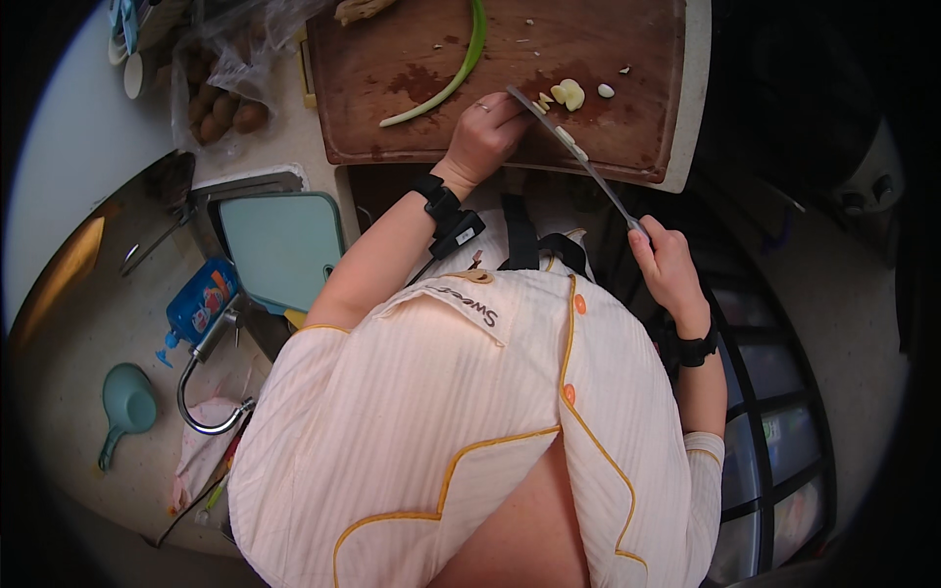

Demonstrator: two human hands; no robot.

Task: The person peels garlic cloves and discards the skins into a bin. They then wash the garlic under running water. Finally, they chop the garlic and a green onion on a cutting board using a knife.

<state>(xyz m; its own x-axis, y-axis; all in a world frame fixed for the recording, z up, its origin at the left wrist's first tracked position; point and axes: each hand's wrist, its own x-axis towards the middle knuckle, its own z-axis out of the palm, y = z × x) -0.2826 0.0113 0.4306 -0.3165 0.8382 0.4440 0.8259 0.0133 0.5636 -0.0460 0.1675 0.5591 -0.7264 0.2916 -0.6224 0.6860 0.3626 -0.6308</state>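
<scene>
In my right hand (665, 264), the fingers are wrapped around the handle of a kitchen knife (609, 189). Its blade slants across the near edge of a brown wooden cutting board (588, 37), with pale garlic slices (564, 135) stuck along it. My left hand (489, 132) rests on the board with bent fingers against the blade's far end; whatever lies beneath those fingertips is hidden. Just beyond the blade lie cut garlic pieces (570, 95), and a small white clove (606, 90) sits apart from them. A green onion stalk (459, 77) curves across the board left of the blade.
A piece of ginger (360, 9) lies at the board's far edge. To the left are a plastic bag of round brown produce (224, 114), a pale green board (283, 239) over the sink, a blue soap bottle (202, 301), a faucet (187, 400) and a green ladle (129, 400).
</scene>
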